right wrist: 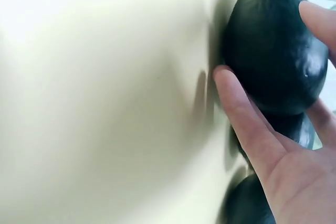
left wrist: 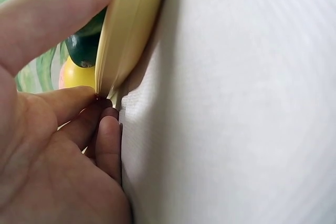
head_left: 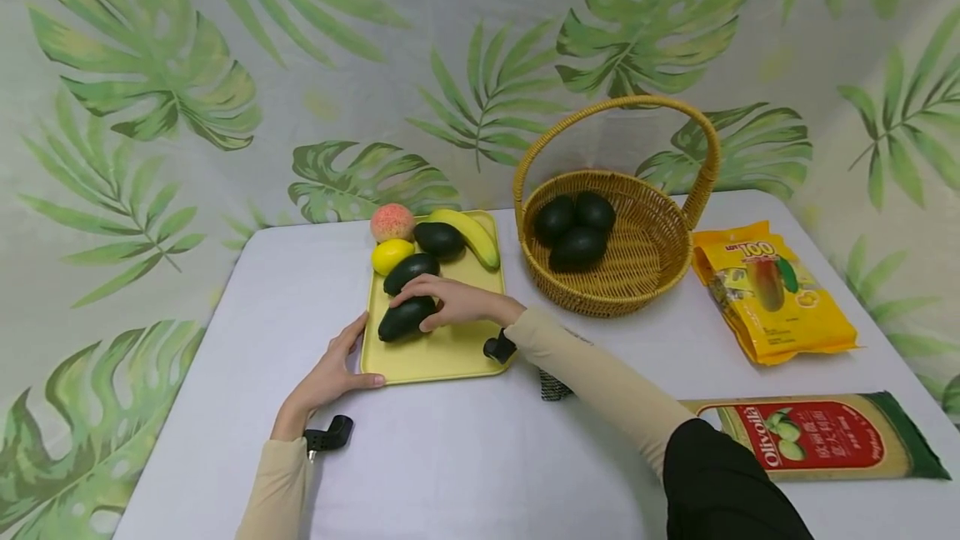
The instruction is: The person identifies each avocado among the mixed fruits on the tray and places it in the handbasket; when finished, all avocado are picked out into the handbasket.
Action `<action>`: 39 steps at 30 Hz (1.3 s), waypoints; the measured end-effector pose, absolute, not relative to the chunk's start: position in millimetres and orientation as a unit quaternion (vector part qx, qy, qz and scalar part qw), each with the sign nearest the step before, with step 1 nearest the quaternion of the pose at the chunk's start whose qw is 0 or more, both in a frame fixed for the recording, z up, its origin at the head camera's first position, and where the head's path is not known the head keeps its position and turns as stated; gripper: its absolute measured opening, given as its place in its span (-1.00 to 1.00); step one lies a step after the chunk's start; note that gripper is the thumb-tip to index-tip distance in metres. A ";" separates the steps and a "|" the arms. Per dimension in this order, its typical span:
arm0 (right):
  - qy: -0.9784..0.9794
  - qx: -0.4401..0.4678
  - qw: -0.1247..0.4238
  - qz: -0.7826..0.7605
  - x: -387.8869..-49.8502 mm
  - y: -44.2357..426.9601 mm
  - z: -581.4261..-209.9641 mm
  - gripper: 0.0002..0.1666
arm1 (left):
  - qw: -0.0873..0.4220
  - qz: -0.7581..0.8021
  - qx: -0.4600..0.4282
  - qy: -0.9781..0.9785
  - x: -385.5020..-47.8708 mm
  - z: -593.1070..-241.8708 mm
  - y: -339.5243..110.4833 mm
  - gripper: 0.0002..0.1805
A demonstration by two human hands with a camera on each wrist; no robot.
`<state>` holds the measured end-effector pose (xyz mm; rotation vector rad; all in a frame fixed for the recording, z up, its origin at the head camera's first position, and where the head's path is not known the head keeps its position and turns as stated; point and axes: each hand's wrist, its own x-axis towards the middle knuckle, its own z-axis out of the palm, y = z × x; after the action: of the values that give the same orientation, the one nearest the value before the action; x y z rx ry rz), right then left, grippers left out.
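Observation:
My right hand (head_left: 463, 304) grips the nearest dark green avocado (head_left: 403, 321) on the yellow tray (head_left: 457, 357). In the right wrist view, fingers and thumb lie around that avocado (right wrist: 270, 45), which is against the tray surface. Two more avocados, one (head_left: 411, 272) just behind it and one (head_left: 439, 241) farther back, lie on the tray with a lemon (head_left: 392, 257), a peach (head_left: 392, 223) and a banana (head_left: 472, 236). My left hand (head_left: 330, 373) holds the tray's near left corner, thumb at the front edge and fingers along the left side; the left wrist view shows fingertips against the rim (left wrist: 123, 40).
Right of the tray stands a wicker basket (head_left: 637, 261) with a tall handle and three avocados (head_left: 579, 248) inside. Farther right lie a yellow mango-print bag (head_left: 780, 298) and an Olivoila pack (head_left: 825, 437). A dark checked item (head_left: 553, 387) is partly under the right forearm.

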<state>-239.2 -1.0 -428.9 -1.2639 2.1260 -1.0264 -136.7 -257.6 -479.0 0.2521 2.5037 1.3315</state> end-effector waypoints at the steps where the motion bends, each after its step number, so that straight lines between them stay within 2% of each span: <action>1: 0.773 -0.457 0.225 -0.379 -238.9 1.6 -428.8 -0.40 | 0.147 0.463 0.088 0.870 -137.1 -479.3 -257.4 0.23; 7: 0.761 -0.449 0.206 -0.420 -239.5 25.2 -419.7 -0.44 | 0.149 0.462 0.084 0.870 -138.0 -478.7 -256.9 0.23; 12: 0.750 -0.436 0.211 -0.451 -242.1 57.6 -401.9 -0.45 | 0.147 0.459 0.082 0.872 -137.1 -478.2 -256.8 0.23; 22: 0.766 -0.335 0.205 -0.510 -240.9 164.8 -357.2 -0.40 | 0.153 0.449 0.069 0.877 -136.1 -476.7 -255.9 0.24; 31: 0.819 -0.194 0.133 -0.523 -245.6 260.9 -361.4 -0.38 | 0.151 0.443 0.069 0.881 -136.9 -478.1 -256.7 0.26; 39: 0.836 -0.130 0.104 -0.522 -245.5 290.7 -366.0 -0.35 | 0.152 0.450 0.075 0.877 -136.7 -478.9 -256.7 0.25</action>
<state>-245.5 290.7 -366.0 -0.3831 2.4661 -1.5401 -136.7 -256.7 -478.9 0.2166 2.5155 1.2921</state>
